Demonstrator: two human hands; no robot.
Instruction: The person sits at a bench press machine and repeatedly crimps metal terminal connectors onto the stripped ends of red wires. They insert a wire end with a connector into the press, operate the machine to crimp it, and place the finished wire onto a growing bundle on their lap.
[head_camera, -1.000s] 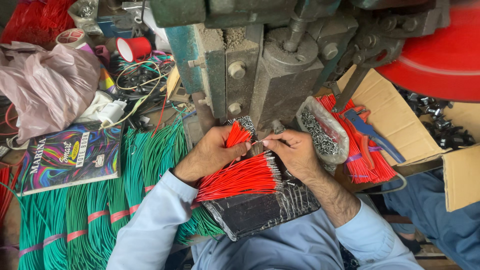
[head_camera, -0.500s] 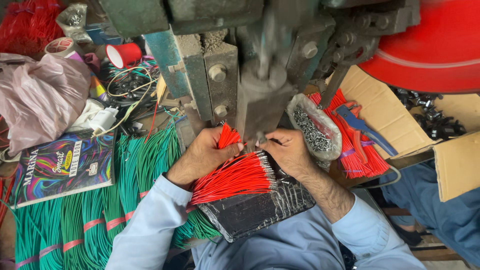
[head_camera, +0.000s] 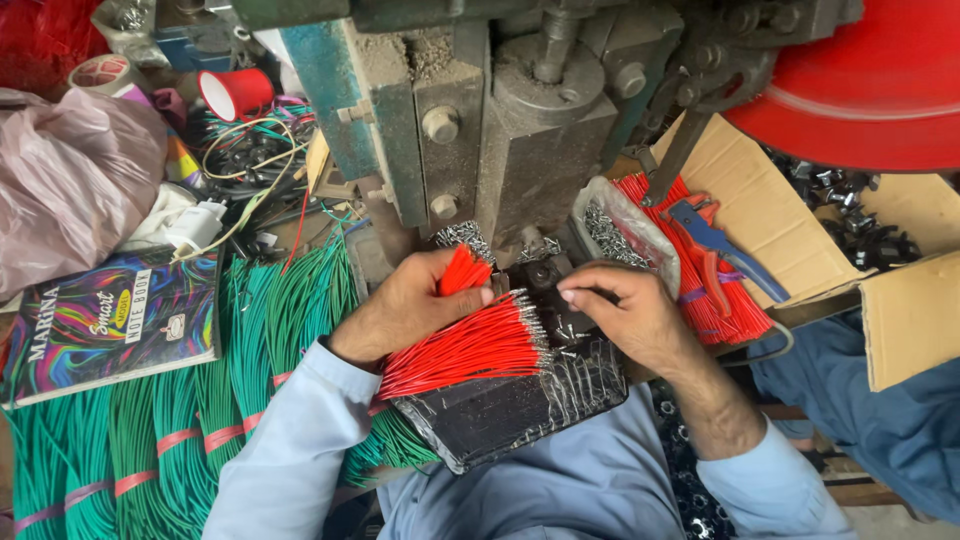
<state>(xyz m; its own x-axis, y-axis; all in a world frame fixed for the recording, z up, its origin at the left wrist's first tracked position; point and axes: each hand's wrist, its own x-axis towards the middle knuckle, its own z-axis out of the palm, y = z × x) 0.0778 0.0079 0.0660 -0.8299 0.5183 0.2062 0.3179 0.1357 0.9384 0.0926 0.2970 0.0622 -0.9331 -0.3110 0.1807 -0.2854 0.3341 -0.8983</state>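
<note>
Wires first: a fanned bundle of thin red plastic-coated wires with bare metal tips (head_camera: 470, 345) lay across a black ribbed tray (head_camera: 510, 410) on the person's lap, long axis running lower-left to upper-right, tips pointing toward the right hand. Left hand (head_camera: 405, 305) sat at the upper left of the fan, grip closed around a short tuft of the same red wires (head_camera: 463, 270) that stood up out of the fist. Right hand (head_camera: 625, 310) was just right of the tips, thumb and forefinger pressed together at the small dark die block (head_camera: 545, 275) under the press; whether a wire end sat in that pinch could not be told. So the tips were nearest the right hand and the insulated tails nearest the left. Above both stood a heavy grey-green metal press (head_camera: 500, 130). A clear bag of small metal terminals (head_camera: 620, 225) lay just right of the die. Further right, a cardboard box (head_camera: 780, 210) held more red wires and blue-handled pliers (head_camera: 715, 235). Left of the lap, banded green wire bundles (head_camera: 200, 400) covered the worktop, with a colourful notebook (head_camera: 110, 320) beside them.
</note>
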